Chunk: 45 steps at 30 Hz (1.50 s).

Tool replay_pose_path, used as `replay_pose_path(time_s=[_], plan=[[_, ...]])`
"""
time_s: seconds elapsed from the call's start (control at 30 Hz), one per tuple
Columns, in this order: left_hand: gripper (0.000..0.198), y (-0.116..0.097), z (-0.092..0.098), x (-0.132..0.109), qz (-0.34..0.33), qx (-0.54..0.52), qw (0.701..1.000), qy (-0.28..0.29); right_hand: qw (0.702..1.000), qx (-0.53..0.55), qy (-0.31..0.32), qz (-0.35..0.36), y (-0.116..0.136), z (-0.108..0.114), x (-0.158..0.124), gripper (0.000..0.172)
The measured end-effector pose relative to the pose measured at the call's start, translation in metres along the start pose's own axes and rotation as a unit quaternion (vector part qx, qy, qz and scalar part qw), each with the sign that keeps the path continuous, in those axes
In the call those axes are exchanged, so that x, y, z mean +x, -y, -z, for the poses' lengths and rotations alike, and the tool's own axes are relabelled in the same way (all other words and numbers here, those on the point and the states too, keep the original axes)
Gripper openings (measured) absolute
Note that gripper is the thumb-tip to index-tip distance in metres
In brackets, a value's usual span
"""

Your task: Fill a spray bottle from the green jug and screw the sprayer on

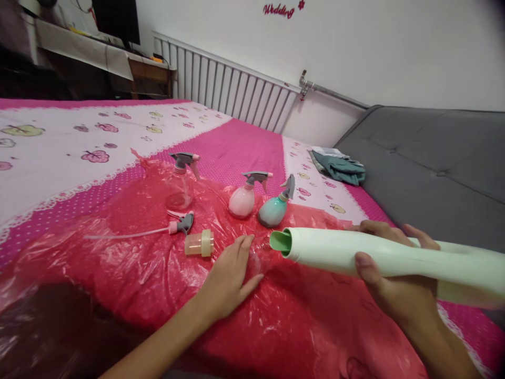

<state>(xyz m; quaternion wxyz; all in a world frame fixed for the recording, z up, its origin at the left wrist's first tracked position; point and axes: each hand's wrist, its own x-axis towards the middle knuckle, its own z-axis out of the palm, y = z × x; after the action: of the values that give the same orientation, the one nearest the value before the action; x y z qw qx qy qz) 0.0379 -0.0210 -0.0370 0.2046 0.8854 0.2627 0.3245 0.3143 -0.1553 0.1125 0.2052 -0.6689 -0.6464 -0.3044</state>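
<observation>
My right hand [398, 279] is wrapped round a pale green plastic jug [331, 250]. The jug lies nearly level, its open mouth and green spout pointing left. Just below and left of that spout, my left hand [231, 273] is curled round a clear bottle [254, 261], mostly hidden by the fingers and hard to see against the red plastic. Close to my left hand lies a yellowish cap [199, 243] on its side. A loose spray head [181, 223], pink and grey with a long thin tube, rests farther left.
Three spray bottles stand beyond my hands: a clear one [179, 189], a pink one [242, 201] and a teal one [273, 210]. Red plastic sheeting [158, 279] covers part of the pink bed. Folded clothes [339, 166] lie by the grey headboard [426, 152].
</observation>
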Motion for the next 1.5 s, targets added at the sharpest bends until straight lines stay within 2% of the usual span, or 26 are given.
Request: replay_pose_path(time_s=[0.8,1.1,1.3,1.5], plan=[[0.072,-0.001,0.0,0.001,0.009,-0.01,1.0,-0.009,1.0,-0.009,0.01,0.019,-0.008,0.0,-0.001,0.032],[0.072,0.0,0.001,0.001,0.002,-0.006,1.0,-0.01,1.0,-0.006,0.001,-0.013,-0.004,-0.001,-0.001,0.034],[0.072,0.0,0.002,0.001,0.001,-0.002,1.0,-0.003,1.0,-0.014,0.013,0.017,-0.013,-0.002,-0.003,0.033],[0.072,-0.001,0.003,0.002,0.007,-0.003,1.0,0.003,1.0,-0.018,0.012,0.01,-0.011,-0.001,-0.002,0.033]])
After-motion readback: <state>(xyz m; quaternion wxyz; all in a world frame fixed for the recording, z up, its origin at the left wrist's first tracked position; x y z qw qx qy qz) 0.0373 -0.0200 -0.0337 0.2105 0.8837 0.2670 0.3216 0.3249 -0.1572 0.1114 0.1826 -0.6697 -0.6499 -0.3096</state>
